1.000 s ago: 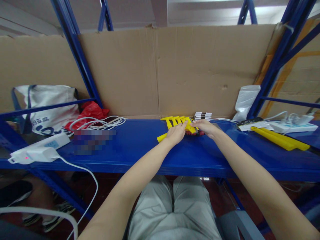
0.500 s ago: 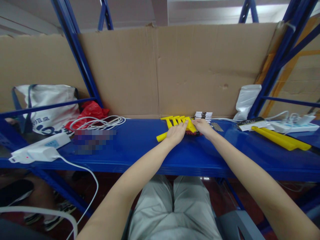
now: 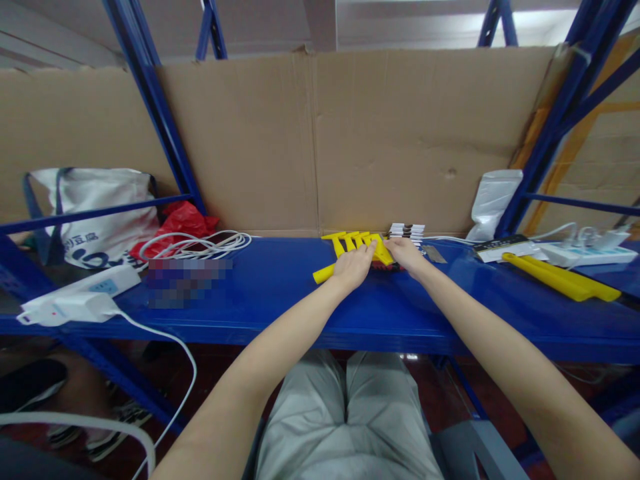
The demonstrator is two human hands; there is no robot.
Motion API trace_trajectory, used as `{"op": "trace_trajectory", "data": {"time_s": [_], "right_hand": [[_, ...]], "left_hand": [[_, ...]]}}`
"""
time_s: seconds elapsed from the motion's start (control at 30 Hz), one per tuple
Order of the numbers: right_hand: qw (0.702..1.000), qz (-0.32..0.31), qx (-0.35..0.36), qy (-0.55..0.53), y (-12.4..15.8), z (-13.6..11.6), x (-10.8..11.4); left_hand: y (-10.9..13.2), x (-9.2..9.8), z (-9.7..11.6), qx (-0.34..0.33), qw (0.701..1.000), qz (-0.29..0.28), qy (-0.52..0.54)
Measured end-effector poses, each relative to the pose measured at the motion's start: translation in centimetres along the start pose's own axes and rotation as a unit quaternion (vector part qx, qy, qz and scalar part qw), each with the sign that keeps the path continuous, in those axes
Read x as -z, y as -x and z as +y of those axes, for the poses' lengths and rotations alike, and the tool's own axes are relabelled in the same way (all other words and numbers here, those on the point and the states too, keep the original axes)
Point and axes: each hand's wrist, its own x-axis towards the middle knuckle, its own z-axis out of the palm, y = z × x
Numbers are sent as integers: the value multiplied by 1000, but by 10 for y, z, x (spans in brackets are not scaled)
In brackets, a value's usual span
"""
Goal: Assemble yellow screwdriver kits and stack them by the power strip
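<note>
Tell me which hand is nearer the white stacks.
Right: the right hand is just in front of the white stacks; the left hand is farther off, to their left.

Walled by cardboard (image 3: 240, 147) behind the blue worktop (image 3: 280, 283), flanked by blue posts (image 3: 133, 40) at its back edge, over a dark reddish floor (image 3: 443, 393).

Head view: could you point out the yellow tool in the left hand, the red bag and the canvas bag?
Yellow tool (image 3: 382, 252): head view, on its broad end.
Red bag (image 3: 185, 220): head view, on its crumpled upper part.
Canvas bag (image 3: 107, 191): head view, on its pale front.
</note>
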Motion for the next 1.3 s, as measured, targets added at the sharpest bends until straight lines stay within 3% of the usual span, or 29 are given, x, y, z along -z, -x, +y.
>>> {"op": "trace_trajectory", "data": {"time_s": [0.3,0.57,0.93,1.1,1.17,1.23,1.3], "right_hand": [[999,1,-36,1,-2,0,1],[992,-26,-84,-89,0,-1,5],[992,-25,-97,-74,0,-2,4],[991,-27,-59,-119,-16,8,28],[996,55,-54,-50,-25,20,49],[984,130,-51,106,-32,35,70],[952,137,-57,267,-36,50,86]], "left_hand": [[0,3,4,23,999,-14,24],[2,5,5,19,999,-10,43],[3,3,5,16,997,-7,77],[1,6,1,42,989,41,136],[-3,7,-5,55,977,84,186],[-10,9,-13,81,954,132,258],[-16,12,-22,115,915,177,345]]}}
